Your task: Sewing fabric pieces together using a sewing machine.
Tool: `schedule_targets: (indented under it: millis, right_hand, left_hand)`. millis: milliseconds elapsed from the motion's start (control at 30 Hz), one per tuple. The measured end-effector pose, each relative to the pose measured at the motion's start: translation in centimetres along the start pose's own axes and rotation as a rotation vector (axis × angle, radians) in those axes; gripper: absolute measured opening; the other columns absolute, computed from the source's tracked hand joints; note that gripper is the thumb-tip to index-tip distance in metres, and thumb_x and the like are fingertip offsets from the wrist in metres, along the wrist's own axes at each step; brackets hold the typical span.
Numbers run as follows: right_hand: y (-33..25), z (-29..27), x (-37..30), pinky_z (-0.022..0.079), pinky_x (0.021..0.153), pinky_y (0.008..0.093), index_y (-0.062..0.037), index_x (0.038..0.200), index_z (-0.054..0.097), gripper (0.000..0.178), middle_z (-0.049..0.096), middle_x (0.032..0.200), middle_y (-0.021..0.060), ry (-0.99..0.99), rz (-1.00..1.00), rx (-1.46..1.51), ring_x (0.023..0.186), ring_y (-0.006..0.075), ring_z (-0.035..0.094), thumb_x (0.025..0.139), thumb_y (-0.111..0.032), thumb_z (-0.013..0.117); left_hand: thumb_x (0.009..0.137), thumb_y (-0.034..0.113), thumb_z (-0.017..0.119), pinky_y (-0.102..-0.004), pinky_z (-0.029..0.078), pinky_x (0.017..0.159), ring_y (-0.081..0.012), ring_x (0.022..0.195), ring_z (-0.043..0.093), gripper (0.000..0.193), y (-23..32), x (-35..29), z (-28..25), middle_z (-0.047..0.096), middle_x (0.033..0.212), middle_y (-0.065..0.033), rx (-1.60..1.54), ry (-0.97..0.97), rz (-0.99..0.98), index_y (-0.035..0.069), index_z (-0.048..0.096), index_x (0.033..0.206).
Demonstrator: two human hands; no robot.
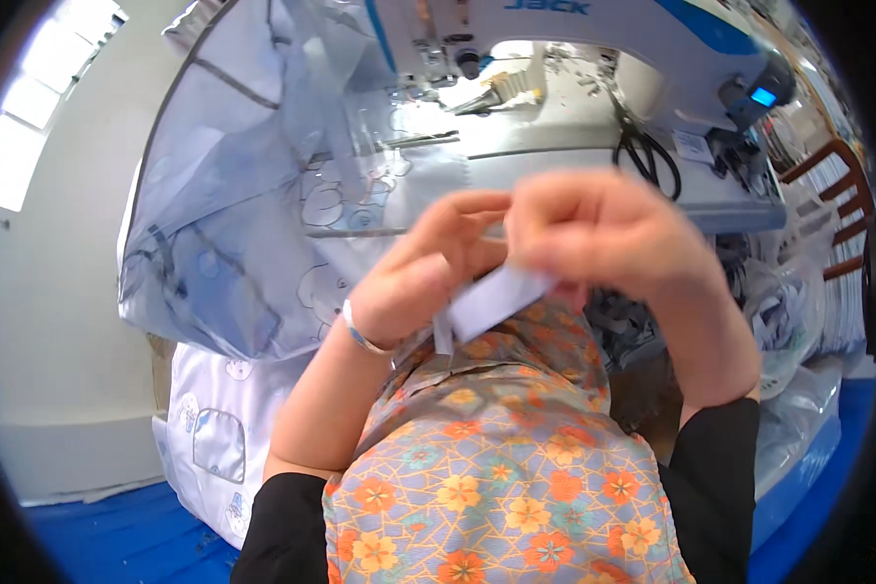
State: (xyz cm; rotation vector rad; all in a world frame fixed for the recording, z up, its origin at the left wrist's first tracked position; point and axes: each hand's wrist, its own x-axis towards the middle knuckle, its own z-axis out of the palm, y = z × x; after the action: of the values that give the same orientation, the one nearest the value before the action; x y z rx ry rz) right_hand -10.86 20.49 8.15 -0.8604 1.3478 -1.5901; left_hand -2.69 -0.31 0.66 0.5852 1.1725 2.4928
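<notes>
My right hand (594,234), blurred by motion, is raised in front of my lap with its fingers pinched on a short white strip (501,302). The strip slants down to the left and looks like cloth or tape. Close beside it, my left hand (414,268) curls toward the right one, a white band on its wrist. The left fingertips are hidden behind the right hand, so I cannot see whether they grip the strip. A narrow white end hangs below the left palm.
Ahead stands a white and blue sewing machine (594,44). Black-handled scissors (642,156) and a brush (506,92) lie on its table. Pale printed fabric with dark edging (224,214) drapes over the left side. At right are a wooden chair (852,195) and plastic bags (784,311).
</notes>
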Motion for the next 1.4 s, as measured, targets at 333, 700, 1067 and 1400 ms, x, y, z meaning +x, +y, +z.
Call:
schedule_targets:
  millis: [333,700,1067,1400]
  right_hand:
    - [10.1,2.2,-0.1,0.049,0.071,0.0242,0.0004,0.095,0.065,0.006,0.062,0.089,0.0025,0.226,0.081,-0.208,0.081,0.0077,0.059,0.09,0.004,0.064]
    - [18.0,2.9,2.2,0.049,0.099,0.0328,0.0007,0.129,0.055,0.033,0.068,0.116,0.0118,0.248,0.097,0.415,0.111,0.0204,0.064,0.098,-0.005,0.061]
    - [7.5,3.7,7.5,0.058,0.073,0.0321,-0.0026,0.104,0.064,0.014,0.072,0.092,0.0144,0.092,-0.116,0.77,0.084,0.0201,0.072,0.102,-0.016,0.059]
    - [11.6,0.0,4.9,0.04,0.111,0.0497,-0.0073,0.134,0.057,0.048,0.055,0.14,0.0176,0.09,-0.313,-0.547,0.135,0.0356,0.049,0.087,-0.002,0.059]
  left_hand:
    - [0.099,0.011,0.059,-0.0312,0.05,0.067,-0.0162,0.073,0.061,0.015,-4.5,-5.7,1.9,0.067,0.091,-0.008,0.803,0.525,-0.313,0.0,0.069,0.1]
    - [0.092,-0.008,0.052,-0.0239,0.051,0.065,-0.0114,0.071,0.063,0.015,1.0,-12.8,4.9,0.066,0.081,-0.0066,0.894,0.831,-0.269,-0.004,0.066,0.094]
    - [0.104,0.021,0.051,-0.027,0.047,0.064,-0.01,0.076,0.057,0.02,-4.1,-3.6,2.2,0.061,0.087,-0.0032,0.567,0.692,-0.173,0.004,0.059,0.112]
    - [0.095,0.011,0.054,-0.0382,0.05,0.081,-0.0312,0.094,0.066,0.021,2.8,-2.1,-14.8,0.066,0.103,-0.0215,1.486,0.914,-0.078,-0.001,0.062,0.11]
